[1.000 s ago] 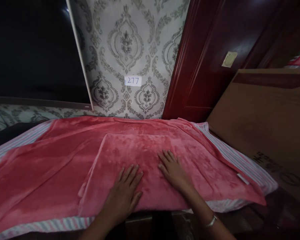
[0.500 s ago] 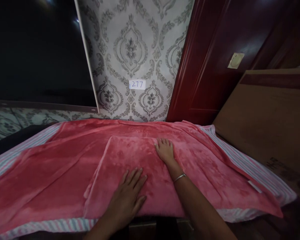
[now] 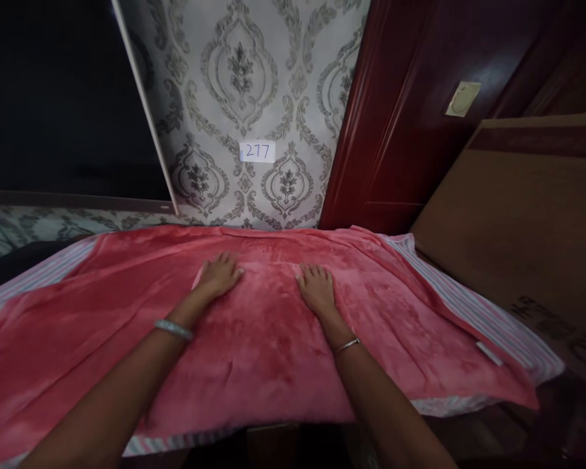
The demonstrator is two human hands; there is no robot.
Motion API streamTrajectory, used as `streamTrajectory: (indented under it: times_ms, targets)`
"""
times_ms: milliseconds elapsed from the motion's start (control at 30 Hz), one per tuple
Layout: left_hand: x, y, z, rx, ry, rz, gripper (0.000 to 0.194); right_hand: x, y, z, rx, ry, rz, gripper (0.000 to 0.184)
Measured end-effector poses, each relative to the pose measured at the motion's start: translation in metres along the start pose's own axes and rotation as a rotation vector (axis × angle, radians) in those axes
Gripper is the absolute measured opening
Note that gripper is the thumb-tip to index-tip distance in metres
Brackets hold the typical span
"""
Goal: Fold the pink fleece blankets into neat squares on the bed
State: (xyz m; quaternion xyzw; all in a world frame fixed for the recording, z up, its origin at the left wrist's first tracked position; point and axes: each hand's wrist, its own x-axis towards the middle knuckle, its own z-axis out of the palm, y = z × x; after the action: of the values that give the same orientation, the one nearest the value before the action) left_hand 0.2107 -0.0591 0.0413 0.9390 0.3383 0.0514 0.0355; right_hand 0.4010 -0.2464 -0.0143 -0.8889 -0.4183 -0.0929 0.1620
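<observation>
A pink plush blanket (image 3: 141,293) lies spread over the surface before me. On its middle rests a flat, rectangular piece of the same pink plush (image 3: 258,339); I cannot tell whether it is a fold or a separate cloth. My left hand (image 3: 219,273), palm down with fingers stretched out, touches the far left corner of this piece. Near the far right corner, my right hand (image 3: 317,290) presses flat with its fingers extended. Neither hand grips anything. A white tag (image 3: 489,353) shows at the blanket's right edge.
Under the blanket a striped cloth (image 3: 483,312) sticks out at the sides and front. A cardboard box (image 3: 517,215) stands at the right. Behind are a dark screen (image 3: 68,104), a patterned wall with a "277" label (image 3: 257,151), and a dark red wood panel (image 3: 395,130).
My left hand has slid forward and left, from the near middle of the plush piece to its far left corner. My right hand stays at the far right corner. The view has shifted slightly.
</observation>
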Motion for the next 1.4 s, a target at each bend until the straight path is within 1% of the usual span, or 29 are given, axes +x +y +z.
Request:
streamTrajectory:
  times_ms: [33,100,200,333,567,667,733,1000,1133,1300,1400]
  targets:
    - [0.007,-0.003,0.004,0.028,0.02,-0.055,0.056,0.0,0.001,0.0,0.004,0.002,0.0,0.049]
    - [0.012,-0.01,0.015,0.047,0.06,-0.091,0.056,0.0,0.003,0.001,0.013,0.004,-0.001,0.048]
    - [0.009,-0.018,0.028,0.027,0.108,-0.069,0.055,0.001,0.007,0.003,0.031,0.005,-0.005,0.048]
    - [0.008,-0.024,0.034,0.029,0.125,-0.059,0.055,0.004,0.013,0.005,0.048,0.013,0.001,0.047]
    - [0.006,-0.025,0.035,0.035,0.141,-0.064,0.052,0.003,0.016,0.004,0.027,0.008,0.062,0.048]
    - [0.005,-0.027,0.037,0.024,0.199,-0.094,0.051,0.0,0.017,0.001,0.018,0.0,0.177,0.051]
    - [0.004,-0.028,0.038,0.005,0.218,-0.134,0.051,-0.001,0.017,-0.003,0.037,-0.023,0.264,0.053]
    - [0.001,-0.028,0.03,-0.096,0.208,-0.293,0.055,0.001,0.02,-0.013,0.136,-0.039,0.438,0.055]
    - [0.0,-0.03,0.028,-0.123,0.185,-0.364,0.057,0.002,0.022,-0.014,0.178,-0.042,0.468,0.057]
    - [0.0,-0.038,0.025,-0.29,0.205,-0.435,0.061,0.004,0.029,-0.011,0.246,-0.031,0.489,0.058]
    - [0.001,-0.043,0.026,-0.34,0.197,-0.467,0.063,0.006,0.033,-0.009,0.294,-0.02,0.501,0.059]
